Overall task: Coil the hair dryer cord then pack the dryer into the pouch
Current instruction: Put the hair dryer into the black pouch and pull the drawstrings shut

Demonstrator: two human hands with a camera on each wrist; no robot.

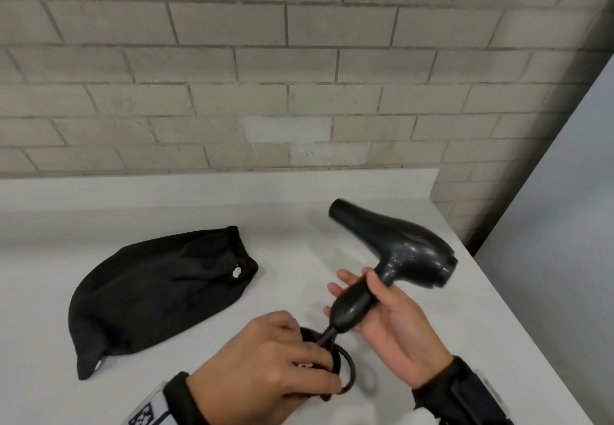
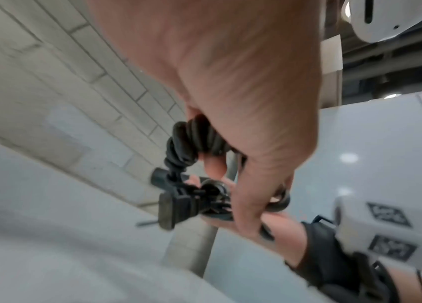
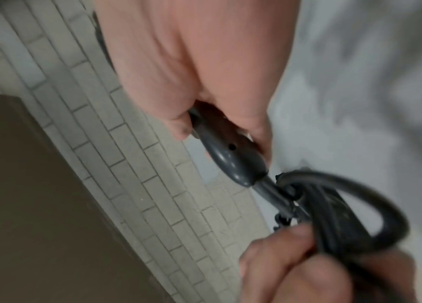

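Black hair dryer (image 1: 395, 245) held above the white counter (image 1: 432, 291), nozzle toward the brick wall (image 1: 232, 76); right hand (image 1: 385, 321) wrapped round its handle. Coiled cord (image 1: 345, 371) bunched in the curled fingers of the left hand (image 1: 269, 368), plug (image 2: 176, 207) apparently protruding from the bundle. Black pouch (image 1: 156, 291) lies flat on the counter, left of both hands.
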